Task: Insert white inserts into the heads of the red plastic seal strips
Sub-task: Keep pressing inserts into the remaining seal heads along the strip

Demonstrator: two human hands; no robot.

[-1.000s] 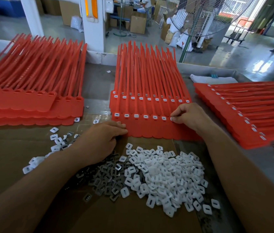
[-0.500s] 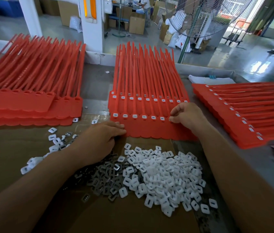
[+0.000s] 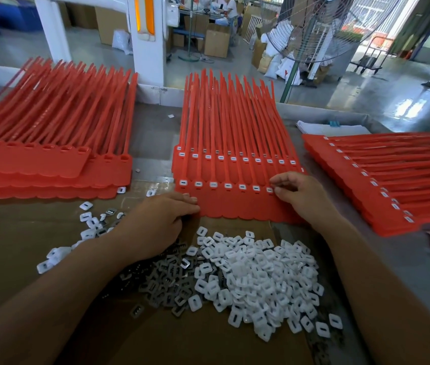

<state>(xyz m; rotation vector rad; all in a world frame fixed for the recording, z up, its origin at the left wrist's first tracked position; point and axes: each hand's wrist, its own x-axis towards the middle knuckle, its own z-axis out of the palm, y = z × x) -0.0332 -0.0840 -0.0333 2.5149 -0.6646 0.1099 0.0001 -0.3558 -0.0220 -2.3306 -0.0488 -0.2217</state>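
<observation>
Many red seal strips [image 3: 231,143] point away lengthwise.

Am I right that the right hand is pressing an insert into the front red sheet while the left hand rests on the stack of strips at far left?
Not quite. In the head view the left hand rests at the near left corner of the same front red sheet, not on the stack at far left. The right hand is indeed at a white insert in that sheet's head row.

open cardboard [image 3: 11,246] at l; insert pile [image 3: 256,280] blocks centre, red strip stacks [image 3: 50,164] crowd the back.
</observation>
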